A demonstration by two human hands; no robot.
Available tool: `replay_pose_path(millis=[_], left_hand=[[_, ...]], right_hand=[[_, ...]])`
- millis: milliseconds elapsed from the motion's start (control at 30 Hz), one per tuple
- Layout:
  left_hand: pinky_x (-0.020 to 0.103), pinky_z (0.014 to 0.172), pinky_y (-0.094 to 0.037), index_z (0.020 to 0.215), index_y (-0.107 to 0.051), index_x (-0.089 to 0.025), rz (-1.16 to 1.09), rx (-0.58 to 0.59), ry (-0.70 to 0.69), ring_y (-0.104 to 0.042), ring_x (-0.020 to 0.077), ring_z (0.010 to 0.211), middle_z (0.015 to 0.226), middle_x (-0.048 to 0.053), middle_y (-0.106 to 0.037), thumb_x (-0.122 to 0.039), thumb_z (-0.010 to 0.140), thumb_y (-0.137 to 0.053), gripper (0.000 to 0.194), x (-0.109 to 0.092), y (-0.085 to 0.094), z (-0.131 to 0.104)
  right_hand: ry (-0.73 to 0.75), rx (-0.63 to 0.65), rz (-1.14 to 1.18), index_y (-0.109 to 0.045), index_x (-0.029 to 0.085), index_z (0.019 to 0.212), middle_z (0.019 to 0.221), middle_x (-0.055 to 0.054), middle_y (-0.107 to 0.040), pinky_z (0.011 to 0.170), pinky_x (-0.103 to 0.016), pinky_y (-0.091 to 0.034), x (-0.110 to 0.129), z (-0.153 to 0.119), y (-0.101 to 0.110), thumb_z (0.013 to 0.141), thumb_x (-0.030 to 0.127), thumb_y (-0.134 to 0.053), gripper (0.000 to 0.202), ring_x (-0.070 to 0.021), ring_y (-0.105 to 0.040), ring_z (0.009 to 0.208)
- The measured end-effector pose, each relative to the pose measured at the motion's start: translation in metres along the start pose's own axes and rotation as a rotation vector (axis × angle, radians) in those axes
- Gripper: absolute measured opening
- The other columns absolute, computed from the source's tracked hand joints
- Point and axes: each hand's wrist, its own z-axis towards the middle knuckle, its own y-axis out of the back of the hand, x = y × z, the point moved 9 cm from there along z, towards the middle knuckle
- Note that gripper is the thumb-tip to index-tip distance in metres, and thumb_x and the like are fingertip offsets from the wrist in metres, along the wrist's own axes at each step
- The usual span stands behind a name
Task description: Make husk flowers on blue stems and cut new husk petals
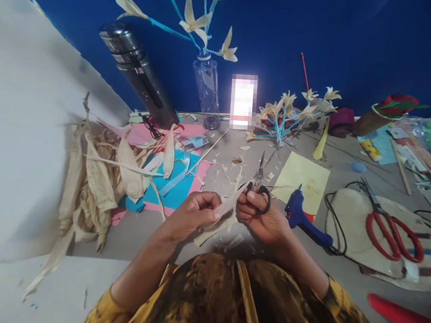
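Observation:
Between my two hands stretches a pale strip of dried corn husk (231, 200). My left hand (200, 210) pinches its near end between thumb and fingers. My right hand (258, 210) has black-handled scissors (260, 171) in its grip, blades pointing away from me, and its fingertips also touch the husk's far end. Another cut husk piece (214, 230) lies on the table below my hands, among small scraps. A blue glue gun (301, 218) rests just right of my right hand, by a yellow paper sheet (304, 181).
Dried corn husks (93, 178) are heaped at left, beside blue paper (174, 178). A dark flask (140, 74), a plastic bottle (207, 88) with husk flowers and a lit, blurred screen (243, 102) stand behind. Husk flowers (282, 119) lie at back; red-handled scissors (392, 228) at right.

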Motion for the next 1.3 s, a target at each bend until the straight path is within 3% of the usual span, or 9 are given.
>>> replay_pose_path(millis=[100,233,400,500,600,733,900,1067,1300], left_hand=[[0.024,0.048,-0.020,0.066,-0.051,-0.019,0.000,-0.058,0.015,-0.031,0.0077,0.047,0.053,-0.007,-0.042,-0.032,0.070,-0.066,0.020,0.002,0.002,0.002],[0.023,0.050,-0.023,0.062,-0.049,-0.018,0.137,-0.094,0.004,-0.033,0.0077,0.051,0.054,-0.007,-0.041,-0.025,0.069,-0.064,0.017,-0.002,-0.004,0.002],[0.023,0.051,-0.022,0.063,-0.052,-0.017,0.145,-0.018,0.017,-0.032,0.0083,0.053,0.057,-0.006,-0.041,-0.026,0.067,-0.065,0.016,-0.001,-0.006,-0.002],[0.024,0.052,-0.023,0.061,-0.054,-0.017,0.078,0.024,0.006,-0.035,0.0089,0.054,0.059,-0.004,-0.046,-0.027,0.067,-0.068,0.018,0.000,-0.001,-0.006],[0.024,0.052,-0.025,0.060,-0.053,-0.017,-0.017,-0.025,-0.005,-0.038,0.0092,0.054,0.059,-0.003,-0.048,-0.028,0.065,-0.070,0.020,0.001,0.008,-0.008],[0.024,0.051,-0.025,0.065,-0.054,-0.018,-0.093,-0.104,0.021,-0.037,0.0084,0.049,0.056,-0.005,-0.049,-0.030,0.067,-0.071,0.021,0.007,0.008,-0.006],[0.023,0.051,-0.026,0.063,-0.052,-0.018,0.044,-0.130,0.004,-0.035,0.0083,0.051,0.055,-0.005,-0.046,-0.026,0.067,-0.066,0.017,0.001,-0.005,-0.002],[0.023,0.054,-0.026,0.061,-0.052,-0.017,0.249,-0.133,-0.036,-0.035,0.0096,0.056,0.057,-0.005,-0.043,-0.027,0.069,-0.064,0.017,-0.007,-0.002,-0.006],[0.023,0.055,-0.032,0.078,-0.059,-0.017,0.102,-0.089,-0.038,-0.043,0.0106,0.060,0.067,-0.002,-0.054,-0.034,0.074,-0.068,0.020,-0.005,-0.009,-0.002]], right_hand=[[0.069,0.017,-0.118,-0.060,0.018,0.079,0.064,0.005,-0.049,0.047,-0.022,-0.024,0.000,-0.001,-0.001,0.060,0.048,-0.089,0.045,-0.0070,-0.034,0.052],[0.073,-0.019,-0.224,-0.060,0.018,0.074,0.059,0.005,-0.049,0.048,-0.023,-0.025,-0.013,-0.001,0.002,0.063,0.036,-0.086,0.033,-0.0076,-0.035,0.051],[0.075,-0.099,-0.147,-0.064,0.018,0.075,0.067,0.004,-0.055,0.046,-0.021,-0.025,-0.010,-0.001,0.008,0.061,0.023,-0.084,0.025,-0.0060,-0.037,0.051],[0.051,-0.087,-0.028,-0.062,0.018,0.074,0.063,0.007,-0.048,0.045,-0.018,-0.021,-0.002,-0.001,0.007,0.061,0.022,-0.087,0.028,-0.0040,-0.029,0.049],[0.060,-0.084,0.069,-0.060,0.018,0.075,0.062,0.007,-0.047,0.045,-0.017,-0.020,0.006,-0.001,0.008,0.061,0.026,-0.091,0.035,-0.0032,-0.024,0.048],[0.072,-0.065,0.008,-0.062,0.018,0.082,0.076,0.000,-0.062,0.046,-0.018,-0.025,0.001,-0.002,0.005,0.061,0.039,-0.092,0.042,-0.0049,-0.037,0.052],[0.025,-0.022,-0.146,-0.060,0.017,0.071,0.058,0.007,-0.048,0.045,-0.020,-0.024,-0.022,0.000,-0.004,0.060,0.029,-0.088,0.032,-0.0051,-0.033,0.048],[0.003,-0.061,-0.088,-0.060,0.017,0.070,0.058,0.008,-0.046,0.044,-0.020,-0.020,-0.019,0.000,0.004,0.060,0.022,-0.083,0.026,-0.0042,-0.029,0.047],[0.027,-0.055,-0.045,-0.059,0.016,0.073,0.058,0.008,-0.046,0.044,-0.019,-0.021,-0.016,0.001,0.008,0.063,0.022,-0.084,0.027,-0.0035,-0.030,0.047]])
